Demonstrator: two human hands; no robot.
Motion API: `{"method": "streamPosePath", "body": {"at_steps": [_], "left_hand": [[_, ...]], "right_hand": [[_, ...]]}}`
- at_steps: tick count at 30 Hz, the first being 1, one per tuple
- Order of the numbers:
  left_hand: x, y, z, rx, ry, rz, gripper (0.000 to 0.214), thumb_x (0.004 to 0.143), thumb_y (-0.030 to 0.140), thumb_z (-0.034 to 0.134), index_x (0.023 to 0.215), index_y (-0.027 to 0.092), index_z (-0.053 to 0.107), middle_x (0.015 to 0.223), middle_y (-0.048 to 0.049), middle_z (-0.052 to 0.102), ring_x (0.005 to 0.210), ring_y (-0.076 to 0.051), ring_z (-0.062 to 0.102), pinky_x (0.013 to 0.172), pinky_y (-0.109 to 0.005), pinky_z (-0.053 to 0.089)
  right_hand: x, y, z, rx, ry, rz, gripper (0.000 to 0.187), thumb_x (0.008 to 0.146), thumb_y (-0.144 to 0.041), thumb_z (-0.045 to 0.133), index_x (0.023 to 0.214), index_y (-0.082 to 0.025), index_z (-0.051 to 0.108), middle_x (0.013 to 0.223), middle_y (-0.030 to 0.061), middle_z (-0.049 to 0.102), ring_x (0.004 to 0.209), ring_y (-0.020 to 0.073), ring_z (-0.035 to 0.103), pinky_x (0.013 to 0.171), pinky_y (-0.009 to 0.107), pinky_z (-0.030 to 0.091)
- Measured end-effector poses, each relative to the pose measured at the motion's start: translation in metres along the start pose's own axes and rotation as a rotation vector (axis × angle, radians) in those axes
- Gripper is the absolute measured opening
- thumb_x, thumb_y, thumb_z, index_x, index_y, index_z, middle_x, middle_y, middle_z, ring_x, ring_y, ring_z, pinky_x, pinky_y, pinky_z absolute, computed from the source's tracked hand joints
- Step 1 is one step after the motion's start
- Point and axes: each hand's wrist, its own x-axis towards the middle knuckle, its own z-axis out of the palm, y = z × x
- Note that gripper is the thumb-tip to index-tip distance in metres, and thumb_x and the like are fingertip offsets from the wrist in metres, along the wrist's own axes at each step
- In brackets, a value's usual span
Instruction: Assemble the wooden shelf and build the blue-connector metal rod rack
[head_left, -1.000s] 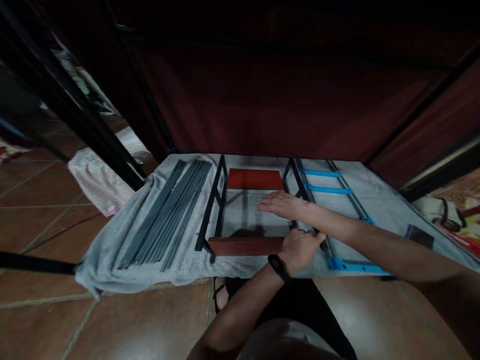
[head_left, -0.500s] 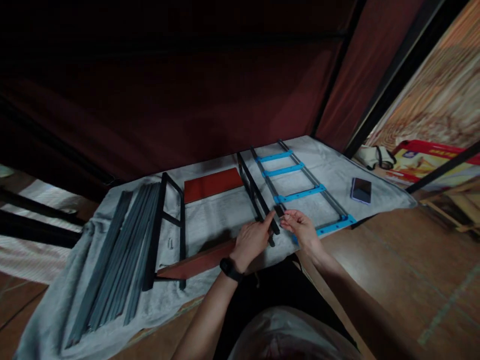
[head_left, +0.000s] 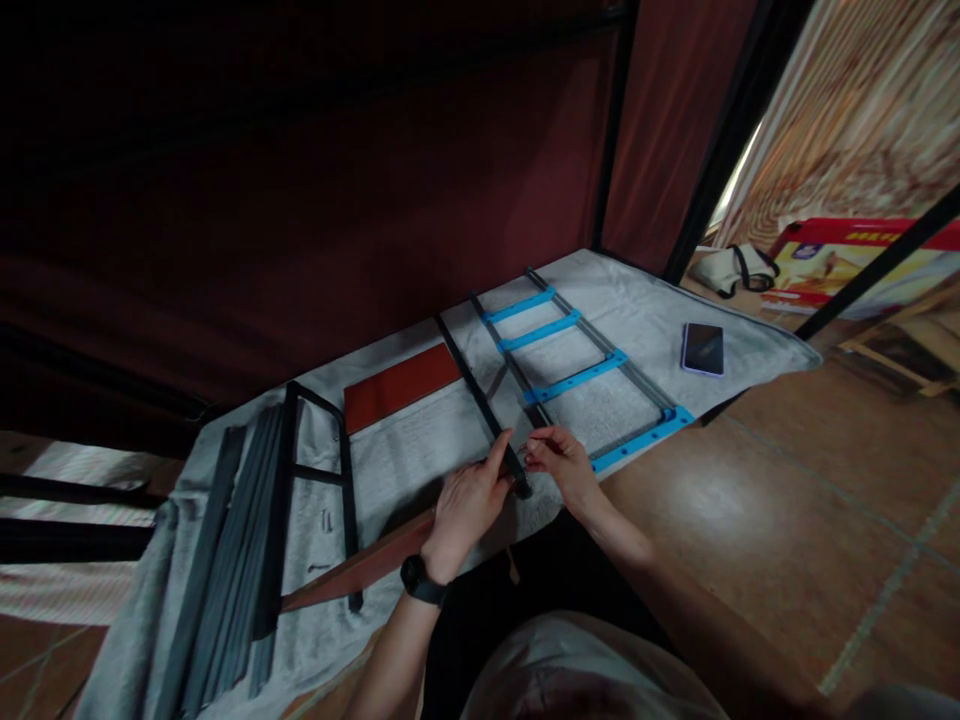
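My left hand (head_left: 469, 505) is closed around the near end of the right black metal frame (head_left: 480, 395), where it meets the near reddish-brown board (head_left: 367, 565). A dark watch sits on that wrist. My right hand (head_left: 562, 468) pinches its fingers together just right of that frame end; whatever small thing is in them is too small to make out. A second black frame (head_left: 322, 472) stands at the boards' left ends. The far orange-red board (head_left: 401, 385) spans between the frames. Two small screws (head_left: 326, 520) lie on the cloth inside the left frame.
Grey tubes (head_left: 236, 560) lie bundled at left on the grey cloth (head_left: 637, 300). Right of my hands lies a rack of grey tubes with blue crosspieces (head_left: 577, 380). A phone (head_left: 703, 348) rests farther right. A red and yellow box (head_left: 847, 265) stands on the floor beyond.
The view has turned, so the things sit farther left. The right black frame has tilted and now shows mostly as one rail. Both hands stay at its near end.
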Motion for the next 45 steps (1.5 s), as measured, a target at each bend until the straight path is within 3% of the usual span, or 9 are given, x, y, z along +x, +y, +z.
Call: {"method": "streamPosePath", "body": {"at_steps": [14, 19, 25, 28, 31, 39, 45], "left_hand": [[0.007, -0.007, 0.006, -0.143, 0.048, -0.057, 0.066, 0.095, 0.026, 0.049, 0.155, 0.030, 0.019, 0.104, -0.0001, 0.075, 0.092, -0.019, 0.072, 0.079, -0.028, 0.049], [0.005, -0.008, 0.007, -0.188, 0.099, -0.106, 0.048, 0.094, 0.030, 0.052, 0.139, 0.026, 0.036, 0.106, -0.0008, 0.074, 0.090, -0.020, 0.072, 0.075, -0.027, 0.048], [0.008, -0.012, 0.007, -0.135, 0.058, -0.058, 0.021, 0.095, 0.034, 0.050, 0.114, 0.028, 0.057, 0.098, 0.0008, 0.074, 0.090, -0.020, 0.071, 0.071, -0.026, 0.044], [0.010, -0.014, 0.007, -0.119, 0.042, -0.064, 0.020, 0.095, 0.033, 0.049, 0.111, 0.028, 0.061, 0.099, -0.0003, 0.075, 0.090, -0.020, 0.070, 0.071, -0.027, 0.042], [0.011, -0.015, 0.007, -0.128, 0.046, -0.055, 0.020, 0.095, 0.034, 0.050, 0.108, 0.028, 0.064, 0.099, -0.0003, 0.075, 0.090, -0.020, 0.070, 0.070, -0.027, 0.040], [0.010, -0.016, 0.008, -0.168, 0.075, -0.036, 0.020, 0.093, 0.032, 0.054, 0.108, 0.028, 0.066, 0.097, 0.0014, 0.075, 0.089, -0.019, 0.069, 0.068, -0.026, 0.039], [0.010, -0.015, 0.008, -0.159, 0.085, -0.045, 0.020, 0.093, 0.032, 0.053, 0.106, 0.028, 0.067, 0.096, 0.0011, 0.075, 0.087, -0.019, 0.069, 0.067, -0.026, 0.038]], "right_hand": [[0.006, 0.005, -0.003, -0.046, -0.085, -0.019, 0.031, 0.070, -0.046, 0.075, 0.084, -0.022, 0.062, 0.070, -0.0026, 0.066, 0.063, 0.0139, 0.064, 0.062, 0.029, 0.056], [0.005, 0.005, -0.004, -0.050, -0.090, 0.013, 0.033, 0.069, -0.047, 0.076, 0.082, -0.022, 0.061, 0.068, -0.0027, 0.066, 0.061, 0.0143, 0.064, 0.063, 0.030, 0.056], [0.008, 0.007, -0.004, -0.086, -0.077, -0.040, 0.031, 0.071, -0.046, 0.076, 0.083, -0.022, 0.062, 0.069, -0.0030, 0.066, 0.063, 0.0140, 0.064, 0.063, 0.029, 0.055], [0.010, 0.005, -0.005, -0.093, -0.110, 0.011, 0.033, 0.069, -0.048, 0.077, 0.080, -0.022, 0.061, 0.066, -0.0031, 0.065, 0.060, 0.0147, 0.063, 0.061, 0.030, 0.055], [0.009, 0.005, -0.003, -0.147, -0.122, -0.028, 0.030, 0.071, -0.047, 0.076, 0.079, -0.022, 0.062, 0.067, -0.0029, 0.065, 0.063, 0.0144, 0.063, 0.063, 0.029, 0.055], [0.004, 0.012, -0.001, -0.189, -0.059, -0.072, 0.032, 0.073, -0.051, 0.073, 0.079, -0.022, 0.060, 0.068, -0.0026, 0.062, 0.062, 0.0134, 0.060, 0.061, 0.028, 0.052], [0.005, 0.010, -0.004, -0.299, -0.136, -0.110, 0.028, 0.082, -0.049, 0.066, 0.082, -0.022, 0.061, 0.065, -0.0030, 0.060, 0.060, 0.0124, 0.057, 0.059, 0.025, 0.048]]}}
